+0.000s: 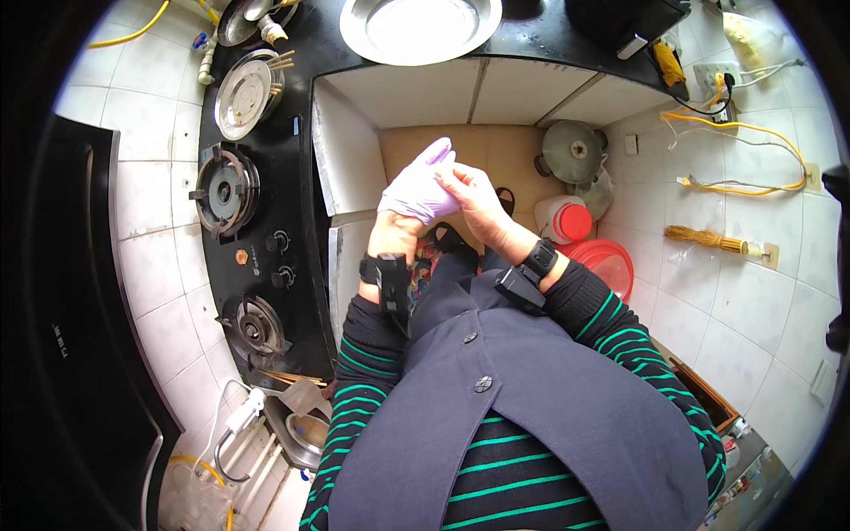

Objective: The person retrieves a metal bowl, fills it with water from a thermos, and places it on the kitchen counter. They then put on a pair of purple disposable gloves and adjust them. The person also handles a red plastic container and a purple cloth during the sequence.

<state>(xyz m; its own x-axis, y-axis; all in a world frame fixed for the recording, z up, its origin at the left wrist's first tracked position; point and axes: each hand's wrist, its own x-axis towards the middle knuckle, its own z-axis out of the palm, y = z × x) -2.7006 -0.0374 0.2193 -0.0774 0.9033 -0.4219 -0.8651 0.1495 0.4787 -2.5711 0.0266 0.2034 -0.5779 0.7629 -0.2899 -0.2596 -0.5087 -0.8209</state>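
Note:
A thin purple disposable glove [417,189] covers my left hand [425,174], its cuff ending at the wrist. The gloved fingers are stretched away from me and the hand grasps nothing. My bare right hand [479,202] meets it from the right, thumb and fingertips pinching the glove near the left hand's fingers. Just what part of the glove is pinched is partly hidden. Both hands are in front of my body, above the floor. Black devices are strapped to my left wrist [392,282] and right wrist [528,275].
To the left runs a black gas hob with two burners [226,191]. A metal plate [243,99] with chopsticks lies beyond it. A large metal basin [421,30] stands on the far counter. A lidded pot [572,151] and a red-lidded container [571,222] are on the floor, right.

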